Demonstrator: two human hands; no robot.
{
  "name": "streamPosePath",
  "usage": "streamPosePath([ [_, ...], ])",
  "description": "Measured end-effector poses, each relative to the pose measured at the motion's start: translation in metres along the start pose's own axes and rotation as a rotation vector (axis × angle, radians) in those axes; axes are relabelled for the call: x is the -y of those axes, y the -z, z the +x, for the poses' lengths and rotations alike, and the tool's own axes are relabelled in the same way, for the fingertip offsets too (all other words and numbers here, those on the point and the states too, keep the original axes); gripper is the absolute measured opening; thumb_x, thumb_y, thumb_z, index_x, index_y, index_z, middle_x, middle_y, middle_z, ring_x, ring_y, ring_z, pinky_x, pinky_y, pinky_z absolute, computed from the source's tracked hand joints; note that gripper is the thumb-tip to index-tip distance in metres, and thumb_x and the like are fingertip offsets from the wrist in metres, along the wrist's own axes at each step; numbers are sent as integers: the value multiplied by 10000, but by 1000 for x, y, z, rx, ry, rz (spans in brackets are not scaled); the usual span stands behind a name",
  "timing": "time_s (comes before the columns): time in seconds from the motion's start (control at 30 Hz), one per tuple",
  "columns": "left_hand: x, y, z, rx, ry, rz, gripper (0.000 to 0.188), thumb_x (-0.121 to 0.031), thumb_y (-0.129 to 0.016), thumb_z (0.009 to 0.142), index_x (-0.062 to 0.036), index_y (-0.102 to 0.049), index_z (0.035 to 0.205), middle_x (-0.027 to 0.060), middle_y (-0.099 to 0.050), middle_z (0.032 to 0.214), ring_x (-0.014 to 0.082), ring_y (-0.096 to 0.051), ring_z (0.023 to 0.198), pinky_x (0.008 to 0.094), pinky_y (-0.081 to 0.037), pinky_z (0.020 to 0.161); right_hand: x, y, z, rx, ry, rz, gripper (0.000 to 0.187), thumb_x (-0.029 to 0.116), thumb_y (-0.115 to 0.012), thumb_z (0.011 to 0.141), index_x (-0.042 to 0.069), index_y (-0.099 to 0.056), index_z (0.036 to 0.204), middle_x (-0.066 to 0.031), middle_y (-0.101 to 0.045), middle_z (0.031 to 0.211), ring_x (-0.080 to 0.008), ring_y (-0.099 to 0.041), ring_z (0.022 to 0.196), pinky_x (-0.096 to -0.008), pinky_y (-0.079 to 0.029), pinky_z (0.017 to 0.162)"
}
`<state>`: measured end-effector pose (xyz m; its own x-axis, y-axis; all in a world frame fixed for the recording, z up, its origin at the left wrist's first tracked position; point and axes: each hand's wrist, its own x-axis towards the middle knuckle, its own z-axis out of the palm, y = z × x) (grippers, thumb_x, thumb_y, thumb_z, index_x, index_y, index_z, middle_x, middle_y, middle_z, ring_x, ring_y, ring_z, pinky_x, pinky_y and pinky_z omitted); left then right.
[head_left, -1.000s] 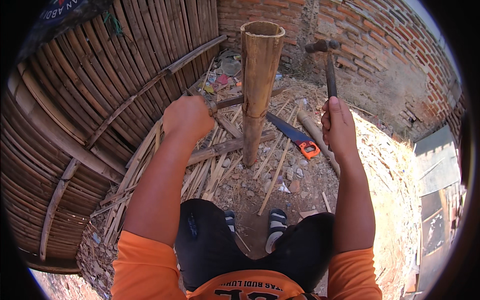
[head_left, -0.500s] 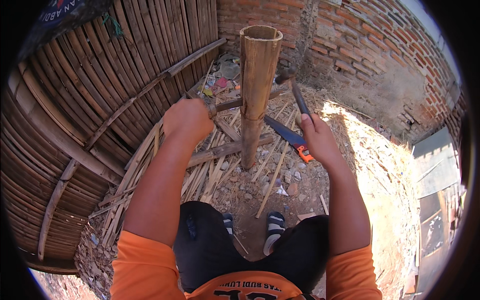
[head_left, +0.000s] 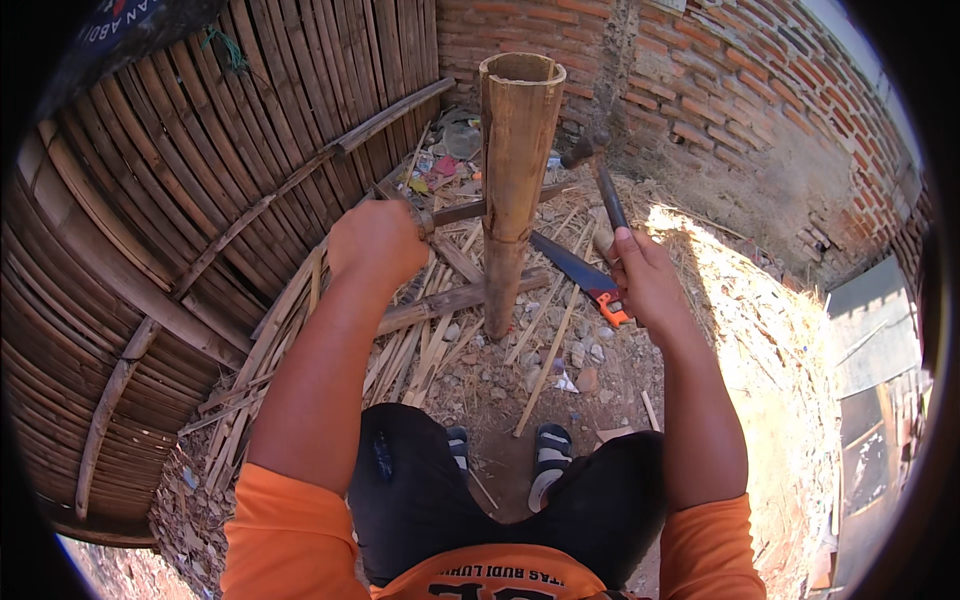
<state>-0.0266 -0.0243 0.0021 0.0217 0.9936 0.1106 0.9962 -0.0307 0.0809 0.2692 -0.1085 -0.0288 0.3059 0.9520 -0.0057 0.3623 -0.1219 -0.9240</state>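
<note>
A thick bamboo tube (head_left: 515, 170) stands upright on the ground in front of me, its hollow open end at the top. My left hand (head_left: 378, 242) is closed around the handle of a machete. The machete blade (head_left: 460, 212) runs to the bamboo from the left, and its tip shows on the right side. Whether it lies in the bamboo or behind it, I cannot tell. To the right of the tube, my right hand (head_left: 645, 278) grips a hammer (head_left: 608, 190) by its shaft, head raised and apart from the blade and bamboo.
A handsaw (head_left: 580, 270) with an orange handle lies right of the bamboo's foot. Split bamboo strips (head_left: 420, 365) and a wooden beam (head_left: 430, 308) spread over the stony ground. A slatted bamboo wall (head_left: 200, 170) rises at left, a brick wall (head_left: 720, 110) behind.
The hammer and my right hand have shifted slightly right, away from the bamboo. My left hand, the machete and the bamboo stay almost where they were.
</note>
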Motion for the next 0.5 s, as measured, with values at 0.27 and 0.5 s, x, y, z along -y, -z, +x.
streamPosePath([
  [0.27,-8,5,0,40,-8,-11,285,-194,-710,811,-71,-780,1059,165,-758,1063,337,-739,994,431,-602,870,-41,-17,17,-98,342,-340,471,448,-481,1082,16,-578,922,-28,-534,698,-145,-521,631,-342,-439,619],
  [0.5,-1,6,-4,22,0,-17,293,-204,-719,816,-87,-779,1078,152,-761,1071,333,-739,995,424,-601,871,10,3,-8,-87,195,258,441,439,-491,1081,42,-601,924,-8,-529,698,-117,-499,631,-294,-411,596],
])
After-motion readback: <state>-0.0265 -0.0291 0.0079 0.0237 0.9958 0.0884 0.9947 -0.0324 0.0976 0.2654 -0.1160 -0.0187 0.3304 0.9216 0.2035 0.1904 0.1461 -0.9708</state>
